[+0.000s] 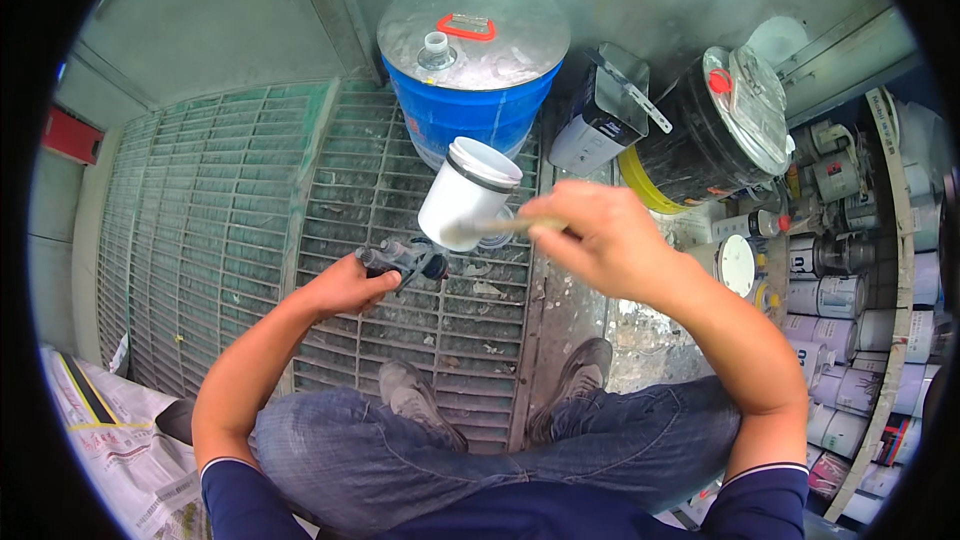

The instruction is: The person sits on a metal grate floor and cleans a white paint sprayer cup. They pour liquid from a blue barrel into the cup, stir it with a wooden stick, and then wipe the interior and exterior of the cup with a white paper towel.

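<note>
My left hand [342,290] is closed on a dark spray gun [408,262] with metal parts, held low above the floor grating. Beside the gun, a white plastic cup [458,202] with a black band under its rim tilts with its open mouth up and to the right. Whether the cup is joined to the gun, I cannot tell. Fingers of my right hand [605,240] pinch the handle of a brush [510,225]. The brush's blurred bristles lie across the lower side of the cup. A small clear round piece [496,238] shows partly behind the brush.
Beyond the cup stands a blue drum [470,105] with a red handle on its metal lid. An open rectangular tin [600,130] and a tilted black drum [690,135] are to its right. Shelves of paint cans [835,295] line the right. Floor grating [230,190] spreads left.
</note>
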